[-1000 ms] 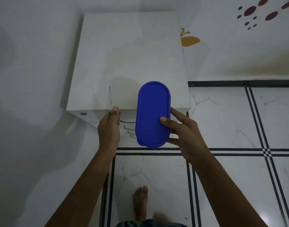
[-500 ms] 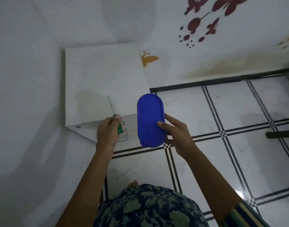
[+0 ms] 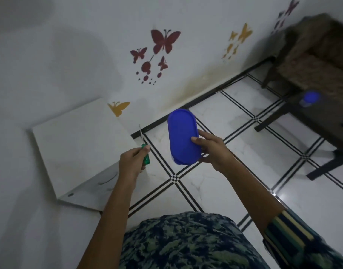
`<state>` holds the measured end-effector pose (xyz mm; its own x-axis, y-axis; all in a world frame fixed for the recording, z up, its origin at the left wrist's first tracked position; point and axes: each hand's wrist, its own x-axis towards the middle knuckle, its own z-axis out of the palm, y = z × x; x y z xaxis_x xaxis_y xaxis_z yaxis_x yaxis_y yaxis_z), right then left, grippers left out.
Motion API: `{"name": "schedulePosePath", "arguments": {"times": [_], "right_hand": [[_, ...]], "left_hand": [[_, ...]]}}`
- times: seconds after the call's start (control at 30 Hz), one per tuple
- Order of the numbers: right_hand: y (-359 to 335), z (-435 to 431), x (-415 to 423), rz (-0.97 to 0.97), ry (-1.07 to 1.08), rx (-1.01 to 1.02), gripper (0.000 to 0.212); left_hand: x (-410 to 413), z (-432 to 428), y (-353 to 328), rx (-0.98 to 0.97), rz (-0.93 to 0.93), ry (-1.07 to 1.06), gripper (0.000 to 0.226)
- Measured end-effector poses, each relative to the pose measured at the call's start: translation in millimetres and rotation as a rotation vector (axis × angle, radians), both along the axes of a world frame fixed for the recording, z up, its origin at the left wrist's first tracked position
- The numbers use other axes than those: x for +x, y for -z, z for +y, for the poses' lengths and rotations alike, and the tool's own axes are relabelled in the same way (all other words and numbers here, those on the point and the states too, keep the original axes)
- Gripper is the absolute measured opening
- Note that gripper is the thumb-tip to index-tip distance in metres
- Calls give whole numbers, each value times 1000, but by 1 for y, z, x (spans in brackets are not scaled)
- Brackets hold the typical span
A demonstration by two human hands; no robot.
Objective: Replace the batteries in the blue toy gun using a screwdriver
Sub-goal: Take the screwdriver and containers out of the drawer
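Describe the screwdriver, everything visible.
The screwdriver has a translucent green handle, plastic by the look, and a thin bare metal shaft. The left hand is closed around the handle, hiding most of it. The shaft points up and away from the person, slightly tilted, seen against the white slab. Its tip is too small to tell the type. Nothing else touches it.
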<state>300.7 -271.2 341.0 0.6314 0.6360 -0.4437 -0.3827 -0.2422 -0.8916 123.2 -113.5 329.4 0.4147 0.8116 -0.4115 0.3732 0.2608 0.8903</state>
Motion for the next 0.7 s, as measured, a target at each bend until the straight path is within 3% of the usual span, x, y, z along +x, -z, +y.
{"name": "schedulePosePath", "arguments": {"times": [0.2, 0.3, 0.7], "right_hand": [[-8, -64, 28, 28, 119, 50, 40], [-13, -103, 49, 8, 167, 47, 41], [-39, -316, 183, -93, 396, 34, 37]], "left_hand": [[52, -32, -27, 84, -31, 100, 22], [87, -58, -35, 143, -41, 155, 30], [294, -246, -37, 149, -67, 484, 33]]}}
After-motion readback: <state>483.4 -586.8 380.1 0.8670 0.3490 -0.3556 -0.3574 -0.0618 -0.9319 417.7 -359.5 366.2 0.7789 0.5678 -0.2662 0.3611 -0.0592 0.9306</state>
